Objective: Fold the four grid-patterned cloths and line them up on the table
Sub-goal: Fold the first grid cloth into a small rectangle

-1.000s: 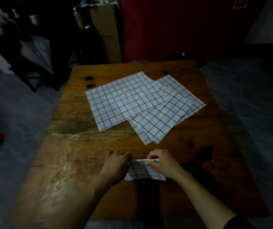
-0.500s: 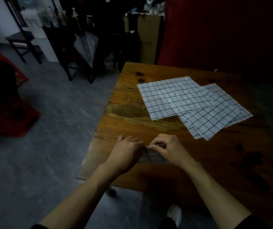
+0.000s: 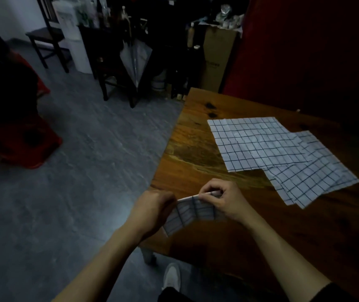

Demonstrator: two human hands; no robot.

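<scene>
A small folded white cloth with a dark grid [image 3: 190, 213] is held just above the near left corner of the wooden table [image 3: 187, 171]. My left hand [image 3: 153, 211] grips its left end and my right hand [image 3: 224, 202] pinches its top edge on the right. The hands hide both ends of it. Farther back on the table lie unfolded grid cloths: one flat square [image 3: 248, 142] on the left, overlapping a stack of others [image 3: 313, 177] to its right.
The table's left edge [image 3: 165, 147] drops to a grey stone floor. A table leg [image 3: 149, 256] and a white shoe [image 3: 172, 277] show below the near edge. Dark chairs [image 3: 48, 44], a folded umbrella [image 3: 135, 59] and a cardboard box [image 3: 215, 57] stand beyond; a red wall is at right.
The folded cloth has left the table top and moved toward the near left corner in both hands. The view has swung left, so the flat cloths now sit at the right.
</scene>
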